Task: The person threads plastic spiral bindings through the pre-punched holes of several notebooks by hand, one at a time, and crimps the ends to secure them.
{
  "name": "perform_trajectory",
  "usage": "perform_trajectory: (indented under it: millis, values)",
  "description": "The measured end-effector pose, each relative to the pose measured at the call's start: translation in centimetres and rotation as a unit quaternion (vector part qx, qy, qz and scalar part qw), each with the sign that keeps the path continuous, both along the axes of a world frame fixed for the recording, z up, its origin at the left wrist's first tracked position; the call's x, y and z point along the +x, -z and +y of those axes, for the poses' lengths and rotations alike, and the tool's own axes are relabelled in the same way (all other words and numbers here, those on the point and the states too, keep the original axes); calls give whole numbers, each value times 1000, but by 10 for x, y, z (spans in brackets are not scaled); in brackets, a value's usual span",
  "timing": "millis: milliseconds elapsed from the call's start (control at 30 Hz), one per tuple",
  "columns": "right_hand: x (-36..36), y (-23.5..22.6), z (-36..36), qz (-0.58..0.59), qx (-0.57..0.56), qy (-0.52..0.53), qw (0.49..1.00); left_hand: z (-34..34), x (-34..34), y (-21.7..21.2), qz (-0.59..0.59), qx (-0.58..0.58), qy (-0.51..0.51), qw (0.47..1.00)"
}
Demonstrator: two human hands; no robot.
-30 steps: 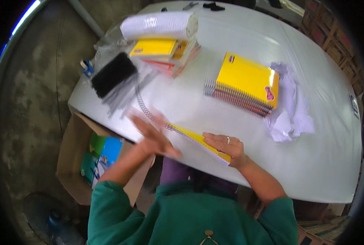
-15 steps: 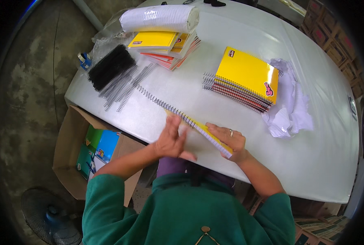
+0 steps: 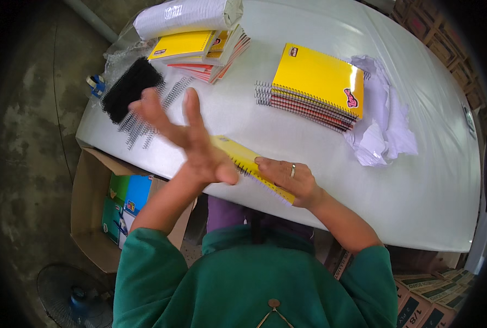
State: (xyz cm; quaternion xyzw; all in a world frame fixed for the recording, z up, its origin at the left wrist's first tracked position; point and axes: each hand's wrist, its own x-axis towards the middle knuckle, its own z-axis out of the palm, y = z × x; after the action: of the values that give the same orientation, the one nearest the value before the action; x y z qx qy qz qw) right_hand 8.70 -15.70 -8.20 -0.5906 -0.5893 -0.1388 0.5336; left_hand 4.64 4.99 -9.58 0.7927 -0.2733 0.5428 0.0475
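A yellow spiral notebook (image 3: 242, 157) lies at the near edge of the white table (image 3: 287, 136), with a wire spiral along its edge. My right hand (image 3: 287, 179) rests flat on it, a ring on one finger, pressing it down. My left hand (image 3: 191, 142) hovers over the notebook's left end with fingers spread wide and nothing in it. Loose wire spirals (image 3: 150, 117) lie just beyond my left hand, beside a black bundle of combs (image 3: 127, 87).
A stack of yellow-covered notebooks (image 3: 314, 87) sits mid-table beside crumpled white paper (image 3: 382, 128). Another notebook pile (image 3: 205, 49) lies under a white wrapped roll (image 3: 186, 15). An open cardboard box (image 3: 109, 208) and a fan (image 3: 74, 298) stand on the floor at left.
My left hand has lifted off the notebook's spiral and swung up with fingers spread. My right hand has stayed pressed on the notebook.
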Motion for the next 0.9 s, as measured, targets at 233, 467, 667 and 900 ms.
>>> perform_trajectory:
  millis: [233, 467, 667, 900]
  values:
    - [3, 3, -5, 40, 0, 48, 998, -33, -13, -13, 73, 68, 221, 970]
    - [8, 4, -5, 54, 25, 77, 995, -42, -15, 3, 165, 45, 187, 967]
    - [-3, 11, -9, 132, -37, 20, 990, -54, -4, 0, 212, 16, 1, 977]
    - [-20, -12, 9, 87, 100, -11, 991, -90, -58, -82, 322, -189, 132, 918]
